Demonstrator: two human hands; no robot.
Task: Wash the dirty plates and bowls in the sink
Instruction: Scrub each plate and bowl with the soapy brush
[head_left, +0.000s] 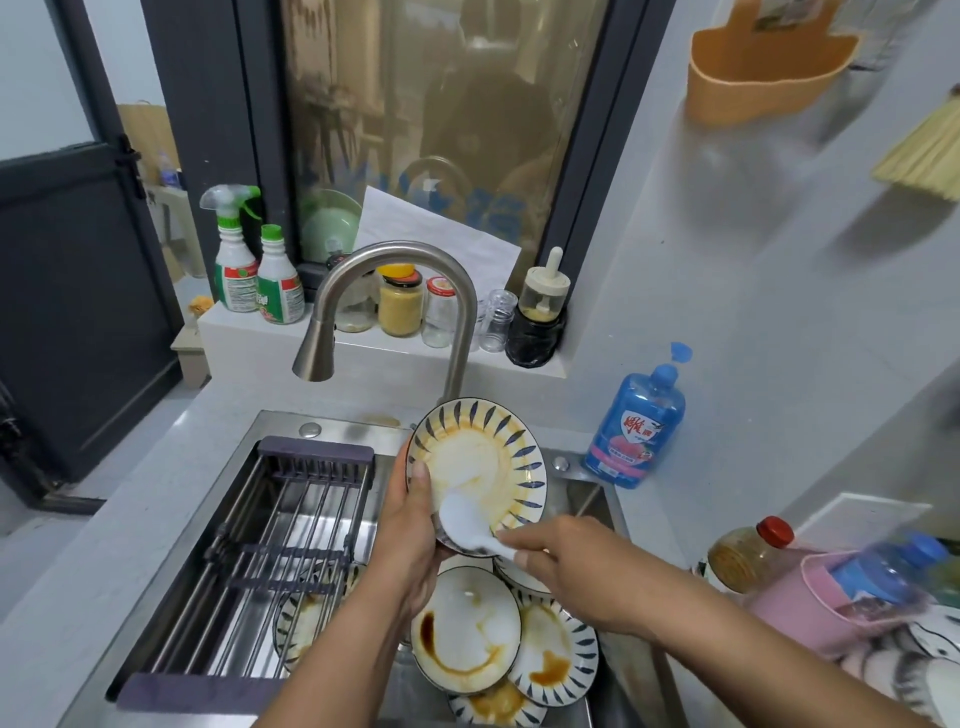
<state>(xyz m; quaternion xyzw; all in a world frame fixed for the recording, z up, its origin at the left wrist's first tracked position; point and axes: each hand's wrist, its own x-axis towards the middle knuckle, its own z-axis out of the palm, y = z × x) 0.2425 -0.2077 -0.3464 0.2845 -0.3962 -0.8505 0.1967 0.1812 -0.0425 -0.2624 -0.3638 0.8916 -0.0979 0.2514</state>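
My left hand (410, 525) grips a dirty plate (480, 452) by its lower left rim and holds it tilted up above the sink (332, 428). The plate is white with blue rim strokes and brown sauce stains. My right hand (563, 558) holds a white spoon (465, 522) by the handle, its bowl lying on the plate's lower part. Below, in the sink, several stained plates and bowls are piled: one bowl (465, 629) with brown sauce, another plate (558, 652) to its right, and a further plate (301, 621) under the rack.
A dark drying rack (270, 551) spans the sink's left half. The curved faucet (363, 306) arches above the plate, no water running. A blue soap bottle (636, 426) stands right of the sink. Jars and spray bottles (236, 254) line the windowsill. Clean dishes (924, 670) lie at the right.
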